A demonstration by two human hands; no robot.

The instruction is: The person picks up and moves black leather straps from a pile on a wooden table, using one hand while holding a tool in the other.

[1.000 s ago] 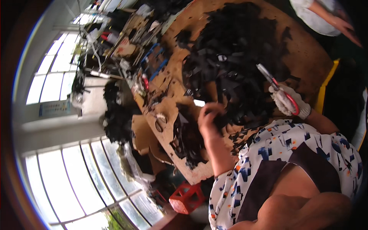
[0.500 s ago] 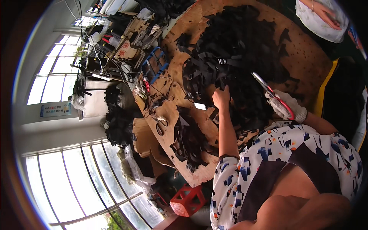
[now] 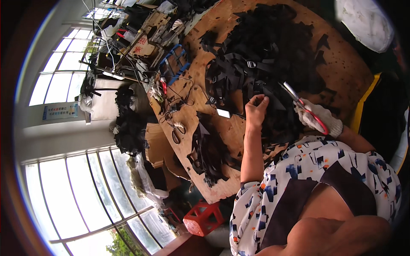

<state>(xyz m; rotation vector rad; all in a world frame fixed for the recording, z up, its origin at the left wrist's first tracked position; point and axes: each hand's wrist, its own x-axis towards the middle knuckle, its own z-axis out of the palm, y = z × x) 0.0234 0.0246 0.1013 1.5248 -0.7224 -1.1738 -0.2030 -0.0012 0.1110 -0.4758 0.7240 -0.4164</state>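
Observation:
My bare left hand (image 3: 256, 112) is closed in a pinch at the near edge of a heap of black straps and fabric pieces (image 3: 260, 47). A bit of black strap shows between its thumb and fingers; the rest blends into the heap. My right hand (image 3: 321, 118), in a whitish knit glove, grips scissors (image 3: 292, 91) with red handles. Their blades point up and left over the heap's right side, apart from my left hand. Pale buckles (image 3: 251, 64) show on some straps.
A wooden table (image 3: 346, 64) carries the heap, a white-faced device (image 3: 223, 113), more black strips (image 3: 209, 149) and a blue frame (image 3: 175, 64). A red stool (image 3: 200, 219) stands below its near left corner. A white bag (image 3: 367, 23) and a yellow-edged black thing (image 3: 366, 100) lie right.
My left hand has shifted slightly right and turned, fingers now pinched upward with a bit of strap. The scissors stay in my right hand. Another person's hand has left the upper right.

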